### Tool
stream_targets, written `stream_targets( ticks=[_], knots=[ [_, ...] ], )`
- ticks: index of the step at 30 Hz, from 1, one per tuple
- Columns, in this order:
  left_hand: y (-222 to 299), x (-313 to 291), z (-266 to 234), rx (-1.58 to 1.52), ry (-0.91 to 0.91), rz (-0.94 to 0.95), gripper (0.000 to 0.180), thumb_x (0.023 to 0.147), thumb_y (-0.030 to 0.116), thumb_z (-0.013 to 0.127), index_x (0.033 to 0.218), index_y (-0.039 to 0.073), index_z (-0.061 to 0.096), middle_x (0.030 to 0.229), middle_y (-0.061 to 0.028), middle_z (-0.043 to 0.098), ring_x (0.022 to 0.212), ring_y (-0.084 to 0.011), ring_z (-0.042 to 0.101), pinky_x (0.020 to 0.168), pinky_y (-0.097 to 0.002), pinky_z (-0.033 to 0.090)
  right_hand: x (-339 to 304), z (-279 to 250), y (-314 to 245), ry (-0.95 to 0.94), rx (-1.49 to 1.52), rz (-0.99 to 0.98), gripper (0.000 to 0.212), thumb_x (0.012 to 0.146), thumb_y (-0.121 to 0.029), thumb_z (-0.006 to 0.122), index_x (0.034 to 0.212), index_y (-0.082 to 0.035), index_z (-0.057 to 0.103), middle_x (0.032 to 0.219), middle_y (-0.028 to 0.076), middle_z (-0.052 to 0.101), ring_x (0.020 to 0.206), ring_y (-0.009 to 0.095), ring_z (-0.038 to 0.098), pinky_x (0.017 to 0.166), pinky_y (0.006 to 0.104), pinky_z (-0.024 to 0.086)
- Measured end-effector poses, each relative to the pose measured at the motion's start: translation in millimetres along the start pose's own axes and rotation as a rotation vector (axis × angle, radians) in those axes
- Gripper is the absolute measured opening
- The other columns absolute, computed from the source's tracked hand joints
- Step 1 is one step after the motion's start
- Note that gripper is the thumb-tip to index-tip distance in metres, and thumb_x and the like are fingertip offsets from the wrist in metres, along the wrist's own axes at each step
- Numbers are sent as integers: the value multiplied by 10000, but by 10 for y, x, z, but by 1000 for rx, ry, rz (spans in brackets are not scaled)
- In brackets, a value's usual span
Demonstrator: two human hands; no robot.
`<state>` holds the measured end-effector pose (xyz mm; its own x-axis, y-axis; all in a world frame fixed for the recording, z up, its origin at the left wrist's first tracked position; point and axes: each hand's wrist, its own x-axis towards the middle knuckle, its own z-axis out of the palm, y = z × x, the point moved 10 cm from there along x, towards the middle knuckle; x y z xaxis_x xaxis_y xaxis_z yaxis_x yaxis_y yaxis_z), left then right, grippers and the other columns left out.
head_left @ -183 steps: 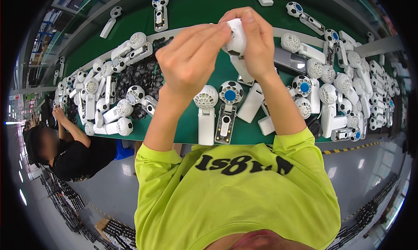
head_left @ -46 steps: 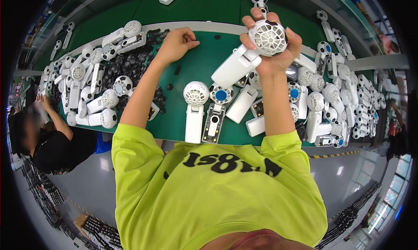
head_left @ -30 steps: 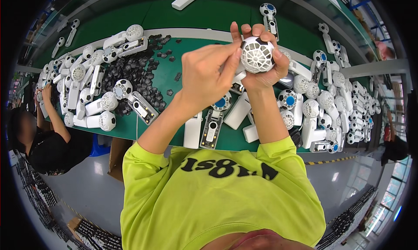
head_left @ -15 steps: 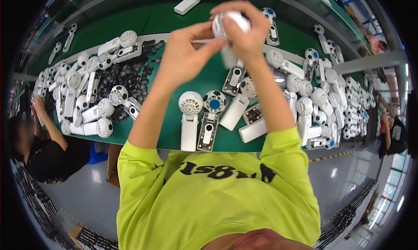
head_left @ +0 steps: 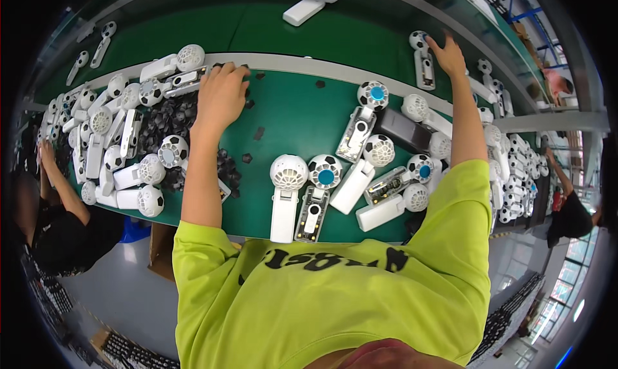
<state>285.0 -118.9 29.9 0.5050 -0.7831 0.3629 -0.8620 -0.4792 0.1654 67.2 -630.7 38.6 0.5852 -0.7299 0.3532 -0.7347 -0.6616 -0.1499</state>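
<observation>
My left hand [head_left: 223, 93] is palm down over a heap of small black plastic pieces [head_left: 172, 117] on the green tabletop. Its fingers are bent and spread, with the tips partly hidden among the pieces. No held thing shows there. Across the table my right hand [head_left: 449, 55] reaches over the far green surface, thumb apart from the fingers. The thumb is close beside the football-patterned head of a small handheld fan [head_left: 424, 70]; contact is unclear. In front of me lie a fan with a white grille [head_left: 289, 173] and one with its clear-covered inside showing [head_left: 311, 218].
More ball-headed fans lie piled at left [head_left: 101, 121] and right [head_left: 515, 182]. A dark box-shaped object [head_left: 402, 129] lies among those right of centre. A raised pale rail [head_left: 283, 63] separates the table from the far green surface. Other people work at both sides.
Both hands were together around a white ball-headed fan; they have parted and no longer hold it. My left hand moved left to the black pieces, my right hand out to the far right.
</observation>
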Motion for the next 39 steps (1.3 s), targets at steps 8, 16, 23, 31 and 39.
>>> stream_targets(
  ticks=[8,16,23,31,39],
  knots=[
    [32,261,335,-100,53,-25,203,829,191,707,970,51,668,881,-88,671,844,-318,631,722,-437,475,129,410,-852,-292,44,-207,750,696,-383,772,1343,-132,488,1169,176,657,1060,364,639,911,443,498],
    [-73,182,310,-409,-70,-200,230,798,212,764,748,28,637,727,-83,690,583,-202,600,556,-329,455,-745,-1356,-2212,-117,895,-397,432,721,-49,757,1103,-49,557,978,68,618,887,189,631,774,312,530],
    [472,45,-214,-1069,-187,-326,238,805,171,767,697,8,631,674,-37,653,563,-71,525,496,-232,395,-1458,-1781,-2430,-156,876,-490,567,664,-248,832,1147,-72,593,971,75,651,865,170,645,812,302,518],
    [894,-291,-923,-1041,-24,-194,184,788,141,788,771,-4,676,667,-22,638,579,-67,546,475,-214,390,-1890,-2746,-2415,199,930,-693,467,690,-44,766,1098,-42,540,948,49,606,920,182,629,775,313,521],
    [1467,-401,-1654,-1129,236,-56,155,774,109,800,854,7,716,736,-36,688,674,-93,641,530,-220,481,-2364,-2386,-2327,-130,2051,-298,446,845,-238,682,1217,-48,526,1053,124,643,878,198,655,772,302,539]
  ],
)
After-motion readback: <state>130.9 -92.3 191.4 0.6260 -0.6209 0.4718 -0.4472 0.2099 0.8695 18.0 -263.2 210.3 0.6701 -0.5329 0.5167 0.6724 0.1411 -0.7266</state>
